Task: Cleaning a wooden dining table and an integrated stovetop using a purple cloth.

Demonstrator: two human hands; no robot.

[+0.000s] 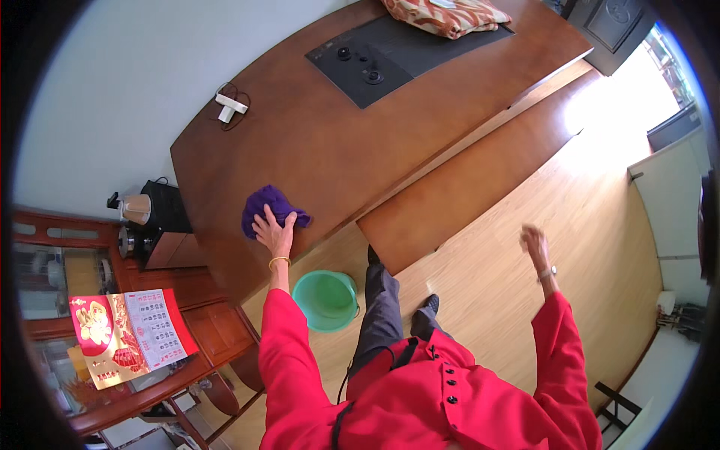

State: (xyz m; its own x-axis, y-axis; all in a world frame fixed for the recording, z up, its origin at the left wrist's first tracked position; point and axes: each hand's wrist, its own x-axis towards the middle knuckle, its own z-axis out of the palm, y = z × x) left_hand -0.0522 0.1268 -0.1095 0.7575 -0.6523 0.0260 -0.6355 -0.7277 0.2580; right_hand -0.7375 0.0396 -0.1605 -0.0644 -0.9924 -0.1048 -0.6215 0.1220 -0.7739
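Note:
My left hand point(273, 229) rests on a bunched purple cloth point(269, 197), with its fingers spread over it near the end of a brown wooden table point(337, 146). The cloth lies on the tabletop. My right hand point(534, 243) is raised over the wood floor, away from the table, slightly blurred, with its fingers partly curled and nothing visible in it. A green plastic basin point(325, 301) stands below the table's edge, close to my left forearm.
A long wooden bench point(467, 180) runs beside the table. On the table are a dark cooktop-like panel point(388, 56), a folded patterned blanket point(450, 17) and a white power strip point(231, 104) with a cord. A wooden cabinet point(163, 281) with appliances and a calendar point(132, 332) stands left.

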